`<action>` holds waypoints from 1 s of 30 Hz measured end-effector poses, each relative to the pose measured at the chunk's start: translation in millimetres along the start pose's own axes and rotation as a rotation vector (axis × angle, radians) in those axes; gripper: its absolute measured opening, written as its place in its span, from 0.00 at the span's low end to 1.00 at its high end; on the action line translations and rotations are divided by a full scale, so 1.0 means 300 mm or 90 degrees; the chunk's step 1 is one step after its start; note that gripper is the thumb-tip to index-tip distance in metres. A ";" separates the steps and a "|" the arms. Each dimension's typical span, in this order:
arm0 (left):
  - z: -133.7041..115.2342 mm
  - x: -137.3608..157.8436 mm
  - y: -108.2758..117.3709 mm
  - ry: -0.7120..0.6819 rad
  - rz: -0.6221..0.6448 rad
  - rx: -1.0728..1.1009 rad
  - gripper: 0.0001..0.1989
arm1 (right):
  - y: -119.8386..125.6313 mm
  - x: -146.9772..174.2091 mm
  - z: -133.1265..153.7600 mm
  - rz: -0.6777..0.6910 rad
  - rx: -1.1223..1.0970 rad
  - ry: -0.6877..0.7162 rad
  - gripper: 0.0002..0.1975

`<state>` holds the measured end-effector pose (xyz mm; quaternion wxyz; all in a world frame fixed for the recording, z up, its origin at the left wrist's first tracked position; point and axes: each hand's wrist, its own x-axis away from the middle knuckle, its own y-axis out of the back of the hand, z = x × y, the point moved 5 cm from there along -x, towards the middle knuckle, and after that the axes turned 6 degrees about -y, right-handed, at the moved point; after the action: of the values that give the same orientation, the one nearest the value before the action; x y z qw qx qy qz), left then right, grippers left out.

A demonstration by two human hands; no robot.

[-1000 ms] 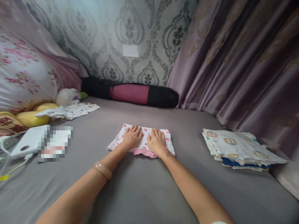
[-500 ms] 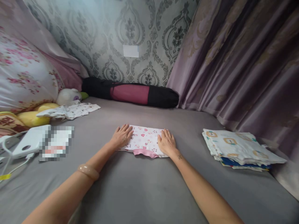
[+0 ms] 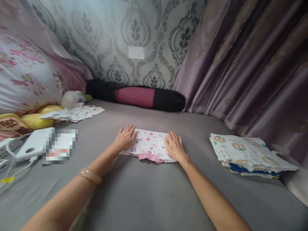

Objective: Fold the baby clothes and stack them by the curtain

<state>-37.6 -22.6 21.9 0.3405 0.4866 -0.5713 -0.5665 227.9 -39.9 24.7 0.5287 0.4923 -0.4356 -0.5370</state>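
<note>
A folded white garment [image 3: 149, 142] with pink hearts and flowers lies flat on the grey bed sheet [image 3: 144, 192]. Its pink edging [image 3: 151, 157] sticks out along the near side. My left hand [image 3: 125, 138] rests on the garment's left end, palm down with the fingers stretched out. On the right end, my right hand [image 3: 174, 146] lies flat too, fingers extended. Neither hand grips the cloth. What is under the palms is hidden.
On the right lies a stack of folded cloths [image 3: 250, 152]. A black and maroon rolled bag [image 3: 136, 96] lies by the wall. At left are a white device with cables [image 3: 36, 144], a blurred flat object [image 3: 61, 146], a patterned white cloth [image 3: 79, 113] and plush toys [image 3: 72, 98].
My right hand has shifted slightly right along the garment, and my left hand's fingers have edged slightly away from me. The view has moved a little; the garment stays folded.
</note>
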 end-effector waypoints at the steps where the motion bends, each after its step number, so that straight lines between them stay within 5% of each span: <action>1: -0.003 0.000 -0.006 0.006 0.012 0.004 0.28 | -0.004 -0.002 0.002 0.002 0.000 -0.001 0.30; 17: 0.007 0.004 -0.053 0.012 0.032 0.020 0.25 | -0.035 -0.010 0.003 0.015 0.019 -0.016 0.28; 30: -0.139 0.002 -0.018 -0.066 -0.034 -0.009 0.22 | -0.019 0.012 0.139 -0.008 -0.019 0.022 0.26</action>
<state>2.3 -35.9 21.9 0.2986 0.4690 -0.5713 -0.6037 186.0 -45.4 24.7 0.5402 0.4959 -0.4153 -0.5384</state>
